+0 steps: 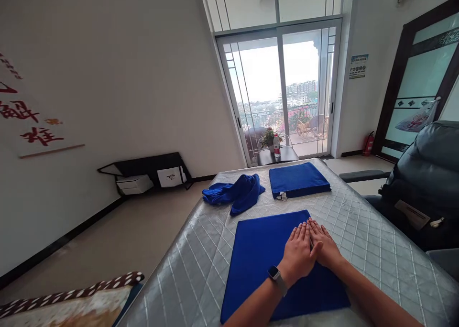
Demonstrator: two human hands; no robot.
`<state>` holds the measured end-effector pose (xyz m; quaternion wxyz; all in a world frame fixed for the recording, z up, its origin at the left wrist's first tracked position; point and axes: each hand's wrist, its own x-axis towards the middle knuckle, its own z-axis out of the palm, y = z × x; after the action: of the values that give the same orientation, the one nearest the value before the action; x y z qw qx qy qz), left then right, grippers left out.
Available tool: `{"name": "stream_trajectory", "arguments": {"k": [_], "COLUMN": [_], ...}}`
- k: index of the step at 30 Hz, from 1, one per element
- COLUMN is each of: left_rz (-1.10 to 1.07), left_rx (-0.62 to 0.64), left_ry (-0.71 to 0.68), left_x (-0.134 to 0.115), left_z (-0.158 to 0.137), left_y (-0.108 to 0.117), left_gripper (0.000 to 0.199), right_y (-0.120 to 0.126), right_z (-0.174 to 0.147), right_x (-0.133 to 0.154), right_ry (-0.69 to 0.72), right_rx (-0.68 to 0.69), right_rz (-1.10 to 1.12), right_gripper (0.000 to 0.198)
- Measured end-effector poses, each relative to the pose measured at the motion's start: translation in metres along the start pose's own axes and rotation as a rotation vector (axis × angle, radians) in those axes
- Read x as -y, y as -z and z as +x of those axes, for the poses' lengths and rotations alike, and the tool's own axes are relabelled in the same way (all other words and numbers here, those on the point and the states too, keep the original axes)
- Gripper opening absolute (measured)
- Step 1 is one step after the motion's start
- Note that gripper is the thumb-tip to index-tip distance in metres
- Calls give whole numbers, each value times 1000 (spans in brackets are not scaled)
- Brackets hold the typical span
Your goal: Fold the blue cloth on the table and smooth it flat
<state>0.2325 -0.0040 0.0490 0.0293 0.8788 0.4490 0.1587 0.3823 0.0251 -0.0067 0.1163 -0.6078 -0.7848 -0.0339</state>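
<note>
A blue cloth (pixel 260 255) lies spread flat on the silver quilted mattress (pixel 190 265). My left hand (pixel 299 250), below a wrist with a watch, rests palm down on the cloth near its right side. Beside it, touching, my right hand (pixel 324 245) lies flat at the cloth's right edge. The fingers of both hands are stretched out, and neither hand grips anything visible. Farther back, a neat stack of folded blue cloths (pixel 298 178) shows white tags at its front left corner. Left of the stack sits a crumpled blue cloth (pixel 238 193).
Beyond the mattress, a small table (pixel 283 156) holds a bottle (pixel 276 145) and a plant, before a sliding glass door. A black leather chair (pixel 416 174) stands at the right. Along the left wall is a black rack (pixel 154 167) with white boxes.
</note>
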Motion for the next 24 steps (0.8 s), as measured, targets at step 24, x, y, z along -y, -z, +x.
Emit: {"name": "stream_trajectory", "arguments": {"k": [24], "left_rz": [193], "left_rx": [-45], "left_ry": [530], "left_x": [164], "left_z": [-129], "left_y": [32], "left_gripper": [82], "right_y": [9], "right_z": [3], "right_x": [5], "right_ry": [-49], "right_rx": [36], "right_rz": [34], "right_gripper": [65]}}
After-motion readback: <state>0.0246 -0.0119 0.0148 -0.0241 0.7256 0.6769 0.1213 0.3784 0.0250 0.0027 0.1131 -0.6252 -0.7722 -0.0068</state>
